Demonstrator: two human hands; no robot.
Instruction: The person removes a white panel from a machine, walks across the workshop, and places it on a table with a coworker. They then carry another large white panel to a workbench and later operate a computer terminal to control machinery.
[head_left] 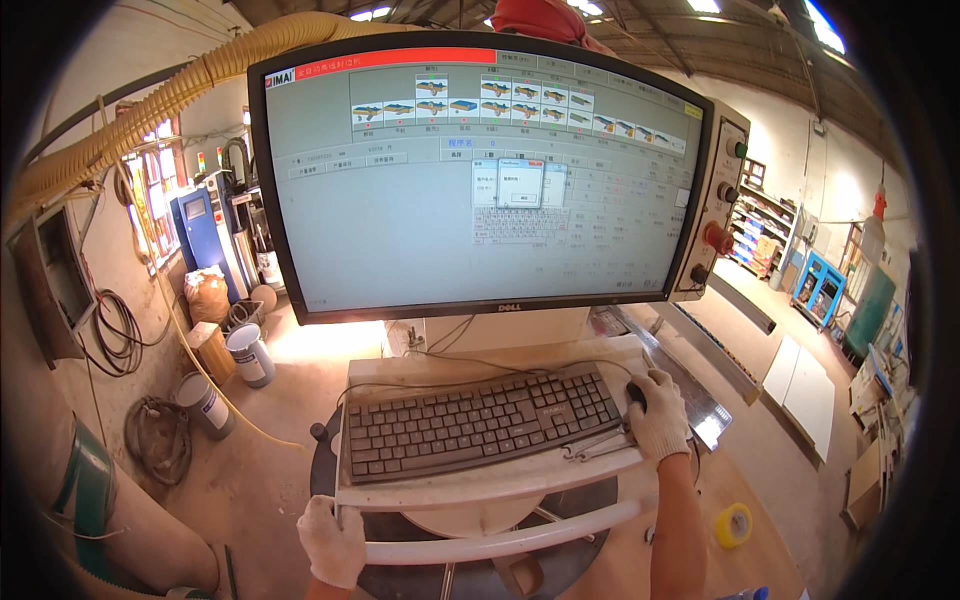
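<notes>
My right hand (660, 418), in a white knitted glove, rests over a black computer mouse (635, 398) at the right end of the keyboard tray (400, 492). Its fingers curve round the mouse. At the tray's near left corner my gloved left hand (332, 542) is closed on the left end of a white curved handle bar (490, 548). A dark keyboard (480, 425) lies between the two hands. Beyond it stands a large monitor (480, 190) showing rows of small machine pictures and a little pop-up window. Metal wrenches (595, 447) lie beside the keyboard's lower right edge.
Knobs and a red push button (717, 237) line the control panel right of the monitor. A yellow tape roll (733, 525) sits at lower right. Paint buckets (249, 355) and a coiled hose (158, 440) are on the left floor; white panels (798, 395) lie at right.
</notes>
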